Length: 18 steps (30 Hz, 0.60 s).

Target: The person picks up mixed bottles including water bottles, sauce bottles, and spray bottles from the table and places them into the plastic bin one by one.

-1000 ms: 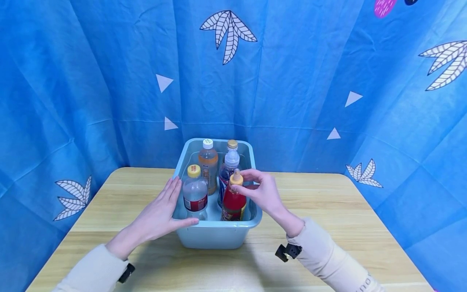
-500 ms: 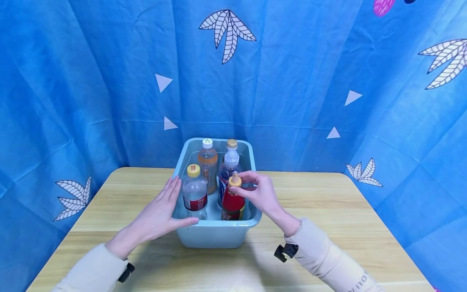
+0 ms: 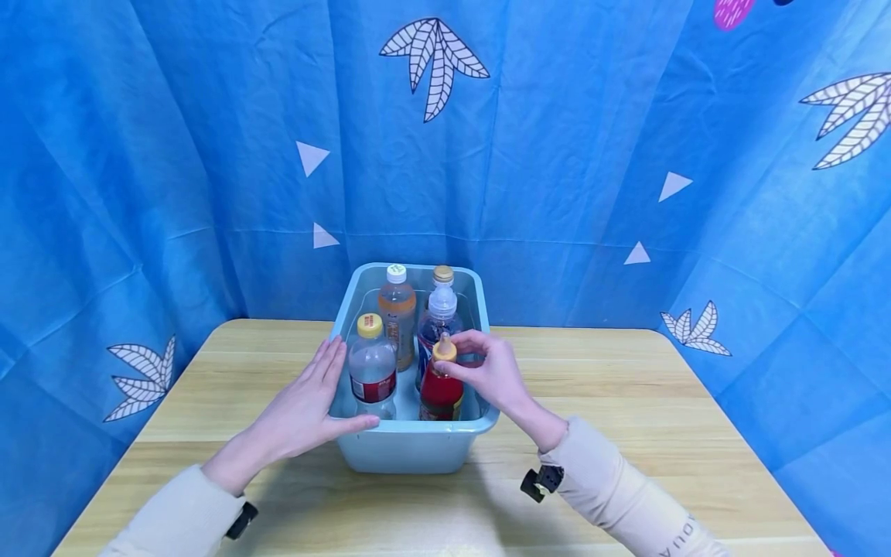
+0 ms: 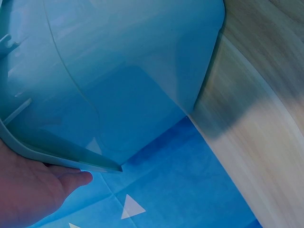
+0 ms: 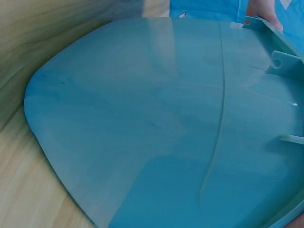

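Observation:
A light blue plastic bin (image 3: 411, 451) holds several bottles standing upright. With thumb and fingers, my right hand (image 3: 490, 371) pinches the neck of a red bottle (image 3: 442, 391) with a yellow nozzle cap, in the bin's front right corner; its base is hidden by the front wall. My left hand (image 3: 302, 406) rests on the bin's front left corner, fingers straight along the left rim and thumb along the front rim. Just inside that corner stands a yellow-capped clear bottle (image 3: 372, 363) with a red label. Both wrist views mostly show the bin's outer wall (image 4: 118, 71).
Behind the red bottle is a dark purple-blue bottle (image 3: 442, 308) with a clear cap. Farther back are an orange-brown drink bottle (image 3: 397, 305) with a white cap and a tan-capped bottle (image 3: 443, 275). A wooden table (image 3: 592, 387) carries the bin; a blue curtain (image 3: 557, 155) hangs behind.
My right hand has shifted the red bottle slightly left and down in the head view, still gripping its neck. The left hand and the bin stay put.

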Each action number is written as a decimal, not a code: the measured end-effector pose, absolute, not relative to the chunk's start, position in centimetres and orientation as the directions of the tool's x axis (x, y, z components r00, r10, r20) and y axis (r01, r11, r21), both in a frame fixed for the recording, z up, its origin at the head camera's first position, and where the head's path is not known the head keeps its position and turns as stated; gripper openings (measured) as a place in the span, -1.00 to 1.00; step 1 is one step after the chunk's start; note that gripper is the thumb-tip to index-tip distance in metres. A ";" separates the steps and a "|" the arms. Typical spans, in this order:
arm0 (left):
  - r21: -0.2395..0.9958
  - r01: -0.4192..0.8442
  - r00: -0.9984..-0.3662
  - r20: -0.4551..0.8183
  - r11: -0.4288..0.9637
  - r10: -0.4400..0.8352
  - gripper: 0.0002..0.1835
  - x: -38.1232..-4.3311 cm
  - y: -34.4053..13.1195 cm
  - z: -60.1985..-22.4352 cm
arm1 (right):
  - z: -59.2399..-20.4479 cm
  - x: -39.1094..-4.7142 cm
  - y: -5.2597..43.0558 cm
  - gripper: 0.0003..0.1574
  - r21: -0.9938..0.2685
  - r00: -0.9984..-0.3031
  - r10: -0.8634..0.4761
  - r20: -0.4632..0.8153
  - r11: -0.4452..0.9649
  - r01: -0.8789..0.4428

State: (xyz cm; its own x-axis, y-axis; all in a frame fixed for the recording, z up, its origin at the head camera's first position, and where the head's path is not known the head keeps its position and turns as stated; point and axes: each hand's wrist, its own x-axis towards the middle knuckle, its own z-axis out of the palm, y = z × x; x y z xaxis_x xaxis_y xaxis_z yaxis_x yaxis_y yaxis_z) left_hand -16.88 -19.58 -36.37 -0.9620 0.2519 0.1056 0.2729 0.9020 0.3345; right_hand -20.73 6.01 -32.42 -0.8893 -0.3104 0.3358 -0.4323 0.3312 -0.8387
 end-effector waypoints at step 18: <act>0.336 0.267 -0.964 0.098 0.903 0.249 0.24 -17.0 -19.5 -36.4 | -33.1 -20.9 5.9 -0.70 -0.811 -0.880 -0.348 0.323 0.377 -0.447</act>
